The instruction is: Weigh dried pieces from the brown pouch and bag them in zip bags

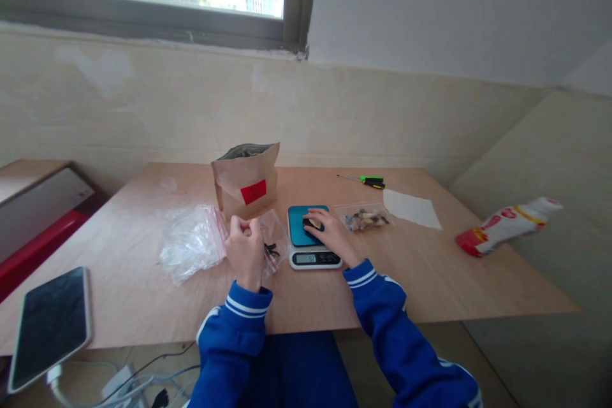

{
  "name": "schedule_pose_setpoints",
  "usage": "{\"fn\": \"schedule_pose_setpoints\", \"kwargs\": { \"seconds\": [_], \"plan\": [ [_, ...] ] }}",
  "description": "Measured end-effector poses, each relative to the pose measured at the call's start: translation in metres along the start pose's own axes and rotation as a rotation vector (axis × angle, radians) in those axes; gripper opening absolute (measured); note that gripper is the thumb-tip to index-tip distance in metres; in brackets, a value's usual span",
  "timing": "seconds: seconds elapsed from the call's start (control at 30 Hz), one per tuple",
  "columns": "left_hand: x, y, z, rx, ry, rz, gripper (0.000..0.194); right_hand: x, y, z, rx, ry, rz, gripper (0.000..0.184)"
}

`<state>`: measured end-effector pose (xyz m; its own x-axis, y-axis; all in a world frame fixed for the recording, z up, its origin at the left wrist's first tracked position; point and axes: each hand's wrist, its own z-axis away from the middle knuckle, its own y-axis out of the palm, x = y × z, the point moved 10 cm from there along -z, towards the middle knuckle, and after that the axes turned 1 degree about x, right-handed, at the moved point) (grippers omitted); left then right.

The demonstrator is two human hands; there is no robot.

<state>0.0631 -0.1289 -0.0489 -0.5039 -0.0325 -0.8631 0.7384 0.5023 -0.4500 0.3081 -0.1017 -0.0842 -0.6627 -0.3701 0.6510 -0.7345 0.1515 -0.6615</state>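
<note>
A kitchen scale (316, 260) with a blue top and a lit display stands in front of me. My right hand (329, 233) reaches over its platform, fingers curled round a small dark piece with a pale face (314, 224), possibly a dried mushroom slice. Left of the scale, my left hand (245, 252) is closed at the edge of a clear zip bag (277, 229); its fingertips are partly hidden. Some dark bits (271, 249) show in that bag. Behind my left hand stands an open brown paper pouch (246, 185) with a red label.
A pile of clear zip bags (194, 245) lies left. Right of the scale are a filled clear bag (366, 219), a screwdriver (368, 180), white paper (412, 208) and a tilted bottle (507, 226). A tablet (52, 319) with a cable sits at the front left edge.
</note>
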Motion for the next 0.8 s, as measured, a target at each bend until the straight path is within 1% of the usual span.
{"fn": "schedule_pose_setpoints", "kwargs": {
  "seconds": [0.1, 0.17, 0.2, 0.27, 0.3, 0.37, 0.43, 0.47, 0.53, 0.63, 0.7, 0.73, 0.8],
  "plan": [
    [0.0, 0.0, 0.0, 0.003, -0.005, -0.004, 0.022, 0.015, -0.015, 0.0, -0.1, -0.006, -0.096, 0.021],
    [0.0, 0.002, 0.0, 0.007, -0.007, -0.006, 0.021, 0.036, -0.022, -0.001, -0.141, -0.028, -0.171, 0.022],
    [-0.001, 0.002, 0.001, 0.01, -0.009, -0.007, 0.021, 0.048, -0.023, -0.001, -0.139, -0.043, -0.204, 0.023],
    [-0.001, 0.003, 0.001, 0.01, -0.012, -0.004, 0.02, 0.077, -0.019, -0.001, -0.096, -0.09, -0.247, 0.025],
    [-0.002, 0.003, 0.001, 0.01, -0.012, 0.003, 0.02, 0.092, -0.014, 0.0, -0.054, -0.123, -0.256, 0.027],
    [-0.002, 0.002, 0.001, 0.006, -0.015, 0.027, 0.02, 0.118, -0.001, 0.001, 0.063, -0.2, -0.265, 0.034],
    [0.0, 0.001, 0.0, 0.001, -0.027, 0.063, 0.02, 0.136, 0.013, 0.004, 0.188, -0.263, -0.284, 0.045],
    [0.002, 0.0, -0.001, 0.0, -0.035, 0.081, 0.02, 0.14, 0.017, 0.006, 0.233, -0.276, -0.294, 0.049],
    [0.006, -0.001, -0.002, -0.003, -0.052, 0.118, 0.02, 0.138, 0.017, 0.007, 0.247, -0.255, -0.302, 0.053],
    [0.014, -0.002, -0.004, -0.01, -0.085, 0.162, 0.019, 0.121, 0.005, 0.011, 0.138, -0.142, -0.308, 0.05],
    [0.02, -0.002, -0.005, -0.024, -0.109, 0.206, 0.018, 0.109, 0.005, 0.02, 0.094, -0.054, -0.345, 0.054],
    [0.023, -0.002, -0.005, -0.029, -0.12, 0.239, 0.018, 0.104, 0.01, 0.027, 0.093, -0.016, -0.37, 0.061],
    [0.026, 0.001, -0.004, -0.033, -0.14, 0.327, 0.016, 0.099, 0.026, 0.041, 0.116, 0.056, -0.414, 0.083]
  ]
}}
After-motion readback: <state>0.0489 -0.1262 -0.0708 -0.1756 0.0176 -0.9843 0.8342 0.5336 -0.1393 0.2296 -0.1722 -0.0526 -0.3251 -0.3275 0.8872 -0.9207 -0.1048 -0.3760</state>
